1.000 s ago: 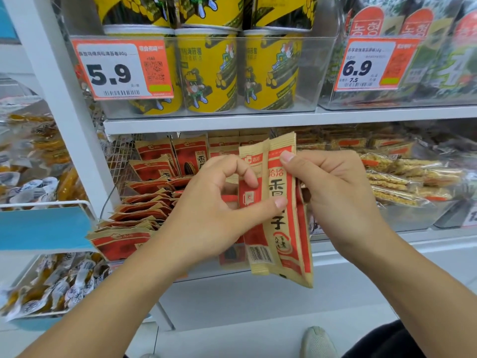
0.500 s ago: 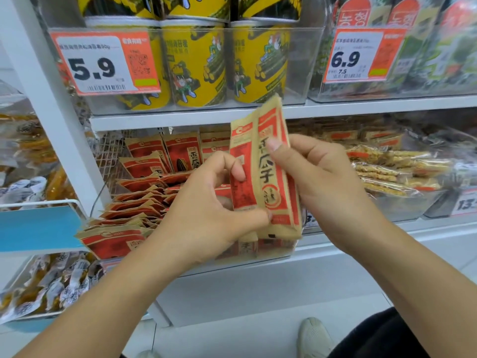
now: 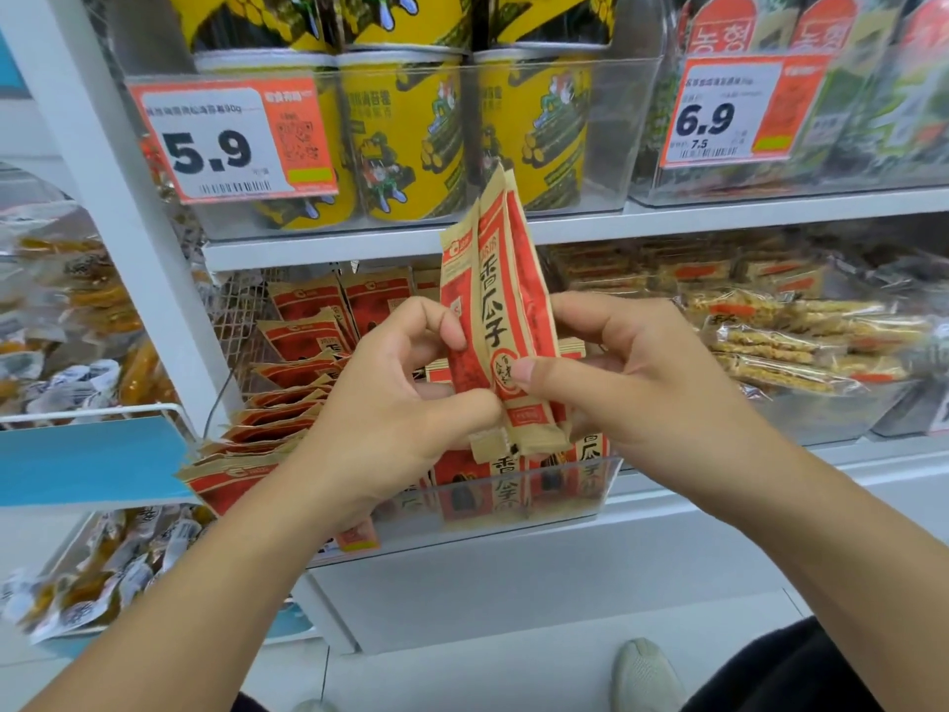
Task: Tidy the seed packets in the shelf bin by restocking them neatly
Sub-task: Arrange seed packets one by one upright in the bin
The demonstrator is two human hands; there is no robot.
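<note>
Both hands pinch a small stack of seed packets (image 3: 500,321), held upright with its long axis vertical, directly above the clear shelf bin (image 3: 565,498). The left hand (image 3: 395,403) grips the lower left edge; the right hand (image 3: 631,372) clamps the right side, about equally near the bin.

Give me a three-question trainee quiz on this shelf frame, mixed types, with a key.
1. True or false: both hands, left hand and right hand, hold the seed packets.
2. Multiple choice: the held packets are A) flat in the bin, B) upright above the clear bin, C) on the floor.
3. Fill in: the price tag in front of the yellow tubs reads ___.

Key: 1 true; 2 B; 3 5.9
</note>
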